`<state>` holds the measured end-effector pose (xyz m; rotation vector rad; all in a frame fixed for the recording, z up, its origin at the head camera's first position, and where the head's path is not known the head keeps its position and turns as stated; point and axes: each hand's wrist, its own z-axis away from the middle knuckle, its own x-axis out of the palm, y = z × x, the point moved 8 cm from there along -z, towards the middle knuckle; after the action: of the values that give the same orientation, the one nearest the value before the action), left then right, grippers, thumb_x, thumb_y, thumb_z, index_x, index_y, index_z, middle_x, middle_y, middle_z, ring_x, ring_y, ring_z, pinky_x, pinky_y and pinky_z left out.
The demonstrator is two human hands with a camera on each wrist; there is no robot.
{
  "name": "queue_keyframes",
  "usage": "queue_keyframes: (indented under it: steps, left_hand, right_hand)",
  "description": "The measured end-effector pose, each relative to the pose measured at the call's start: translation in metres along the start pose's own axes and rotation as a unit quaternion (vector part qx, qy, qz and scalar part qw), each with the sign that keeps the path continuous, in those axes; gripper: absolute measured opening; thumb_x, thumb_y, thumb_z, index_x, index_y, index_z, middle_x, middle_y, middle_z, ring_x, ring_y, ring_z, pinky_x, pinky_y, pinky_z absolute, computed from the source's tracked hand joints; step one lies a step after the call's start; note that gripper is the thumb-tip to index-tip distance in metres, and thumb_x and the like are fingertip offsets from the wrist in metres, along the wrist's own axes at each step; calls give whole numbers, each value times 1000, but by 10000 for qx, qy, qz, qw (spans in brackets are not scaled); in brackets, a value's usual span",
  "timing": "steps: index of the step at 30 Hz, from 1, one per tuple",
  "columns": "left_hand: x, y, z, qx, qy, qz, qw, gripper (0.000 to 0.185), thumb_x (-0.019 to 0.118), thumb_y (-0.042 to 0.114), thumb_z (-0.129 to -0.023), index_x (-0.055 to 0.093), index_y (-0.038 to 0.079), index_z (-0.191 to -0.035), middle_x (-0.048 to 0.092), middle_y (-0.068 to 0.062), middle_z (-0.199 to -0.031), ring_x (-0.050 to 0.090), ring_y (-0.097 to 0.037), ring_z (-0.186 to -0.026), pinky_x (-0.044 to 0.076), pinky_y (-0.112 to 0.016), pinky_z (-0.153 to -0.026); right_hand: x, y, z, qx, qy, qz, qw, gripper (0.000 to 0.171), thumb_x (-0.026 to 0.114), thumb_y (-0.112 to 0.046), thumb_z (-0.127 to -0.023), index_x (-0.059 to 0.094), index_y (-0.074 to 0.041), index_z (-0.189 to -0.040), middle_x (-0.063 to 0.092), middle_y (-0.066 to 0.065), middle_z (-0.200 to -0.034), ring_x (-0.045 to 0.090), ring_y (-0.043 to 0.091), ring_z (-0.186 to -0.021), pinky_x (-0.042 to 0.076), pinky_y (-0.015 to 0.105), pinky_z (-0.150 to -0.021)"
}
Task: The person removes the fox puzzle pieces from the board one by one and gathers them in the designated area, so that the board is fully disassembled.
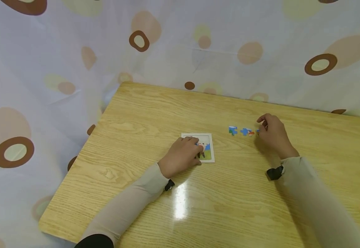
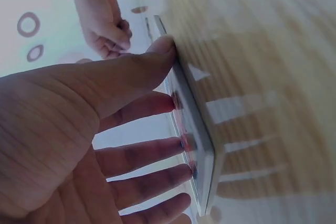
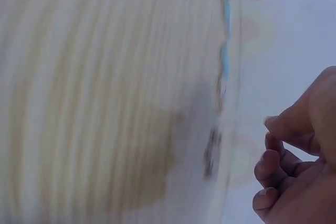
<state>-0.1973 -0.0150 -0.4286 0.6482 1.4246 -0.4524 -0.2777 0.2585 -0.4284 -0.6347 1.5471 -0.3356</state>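
Note:
A small white-framed jigsaw puzzle (image 1: 211, 151) with a cartoon animal picture lies flat at the middle of the table. My left hand (image 1: 180, 156) rests on it; in the left wrist view its straight fingers touch the picture and the thumb lies at the frame's edge. Part of the picture is covered by that hand. To the right sit a blue and green puzzle piece (image 1: 232, 130) and a blue and red piece (image 1: 246, 131). Beside them my right hand (image 1: 274, 134) hovers with loosely bent fingers, nothing visible between them, partly hiding another piece (image 1: 258, 132).
The wooden table (image 1: 229, 206) reaches back to a patterned white curtain (image 1: 173, 62), which also hangs along the left side. Black wrist cameras sit below both hands. A bright reflection lies on the wood in front of the puzzle.

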Motion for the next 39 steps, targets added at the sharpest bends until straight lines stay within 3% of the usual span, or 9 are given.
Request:
queue_keyframes:
  steps: [3, 9, 14, 17, 19, 25, 30, 35, 39]
  left_hand:
    - [-1, -2, 1, 0, 39, 32, 10000, 31, 83, 46, -87, 76, 23, -105, 63, -5, -131, 58, -26, -125, 49, -45, -100]
    - [-7, -14, 2, -253, -15, 176, 9995, 45, 85, 46, -85, 73, 16, -116, 57, -12, -144, 51, -32, -135, 46, -48, -106]
    - [-6, -33, 7, -738, -518, 249, 9956, 52, 89, 47, -80, 72, 11, -114, 51, -15, -151, 44, -36, -142, 43, -51, -110]
    - [-2, -42, 10, -992, -876, 165, 9911, 60, 90, 51, -77, 72, 13, -119, 45, -14, -157, 37, -37, -148, 37, -51, -116]
    - [-1, -45, 11, -1072, -1025, 114, 9889, 67, 89, 53, -77, 70, 14, -127, 43, -12, -160, 36, -36, -149, 35, -50, -118]
    - [-2, -38, 6, -787, -934, 261, 9922, 79, 89, 54, -77, 63, 10, -138, 48, -10, -157, 44, -35, -144, 39, -50, -115]
    - [0, -35, 3, -633, -860, 38, 9943, 90, 84, 61, -78, 58, 8, -145, 47, -8, -158, 46, -30, -144, 41, -45, -114]
    - [0, -37, 3, -604, -766, 28, 9952, 94, 83, 63, -78, 56, 6, -147, 47, -9, -158, 48, -30, -142, 43, -45, -112]
    - [1, -38, 4, -660, -882, 235, 9936, 98, 83, 61, -78, 51, 5, -152, 43, -9, -160, 44, -31, -145, 45, -44, -111]
  right_hand:
    - [13, -28, 0, -399, 52, -113, 9991, 21, 46, 0, -104, 58, 9, -119, 53, 18, -96, 47, 30, -77, 40, 44, -67]
    - [60, -87, 1, -1237, -554, -397, 9900, 11, 59, 2, -101, 63, 5, -111, 61, 10, -85, 53, 21, -71, 45, 38, -65]
    - [98, -129, 13, -1829, -1628, -968, 9647, 5, 62, -1, -102, 66, -3, -100, 66, 5, -88, 55, 16, -74, 48, 35, -67]
    - [115, -141, 21, -2003, -2263, -1250, 9450, 8, 61, -4, -103, 66, -6, -97, 65, 2, -86, 54, 14, -72, 48, 33, -66]
    - [119, -142, 24, -2017, -2433, -1324, 9395, 9, 61, -4, -104, 66, -7, -97, 64, 0, -85, 53, 13, -70, 47, 32, -66]
    - [113, -133, 26, -1859, -2433, -1113, 9454, 8, 62, -4, -103, 66, -7, -97, 65, -1, -84, 54, 13, -71, 48, 32, -67]
    - [110, -137, 23, -1758, -2556, -988, 9455, 4, 62, -6, -104, 65, -5, -106, 65, 1, -83, 55, 13, -67, 48, 32, -64]
    - [118, -154, 19, -1651, -2554, -938, 9480, 19, 64, -6, -102, 61, 1, -121, 64, 2, -81, 56, 13, -64, 49, 33, -62]
    - [125, -159, 15, -1496, -2569, -758, 9518, 23, 67, -5, -100, 61, 5, -119, 64, 5, -83, 57, 15, -68, 51, 33, -64]
